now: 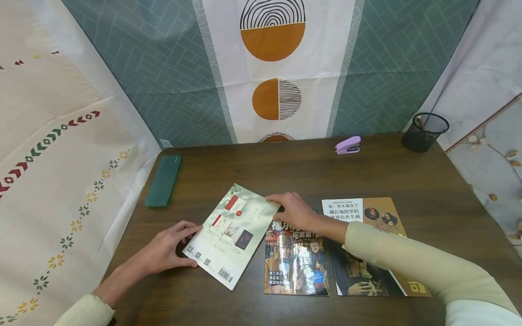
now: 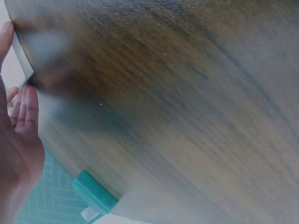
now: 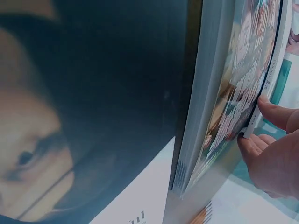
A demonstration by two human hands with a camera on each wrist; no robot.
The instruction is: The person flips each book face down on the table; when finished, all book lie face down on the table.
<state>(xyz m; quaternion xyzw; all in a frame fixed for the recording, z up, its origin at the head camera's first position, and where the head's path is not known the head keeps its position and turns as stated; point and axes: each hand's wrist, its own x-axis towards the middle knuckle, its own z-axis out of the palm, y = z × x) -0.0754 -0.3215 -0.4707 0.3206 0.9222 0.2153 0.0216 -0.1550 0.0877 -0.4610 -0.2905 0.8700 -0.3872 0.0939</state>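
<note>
A thin book [image 1: 228, 235] with a pale green-white back cover, QR codes and a barcode lies slanted on the table. My left hand [image 1: 169, 249] holds its lower-left corner, the thumb at the bottom edge and the fingers at the left side; in the left wrist view those fingers [image 2: 30, 107] look fairly straight. At the upper-right corner my right hand [image 1: 295, 210] pinches the book between thumb and fingers, beside the spine [image 3: 268, 79]. Under the right wrist lies a glossy book [image 1: 293, 267] with a detective-like figure. A brown and black book [image 1: 383, 217] lies beneath the right forearm, partly hidden.
A green case [image 1: 164, 181] sits at the table's left side. Toward the back right are a lilac stapler [image 1: 348, 145] and a black mesh pen cup [image 1: 422, 136]. Patterned cloths hang behind and beside the brown wooden table [image 1: 261, 167].
</note>
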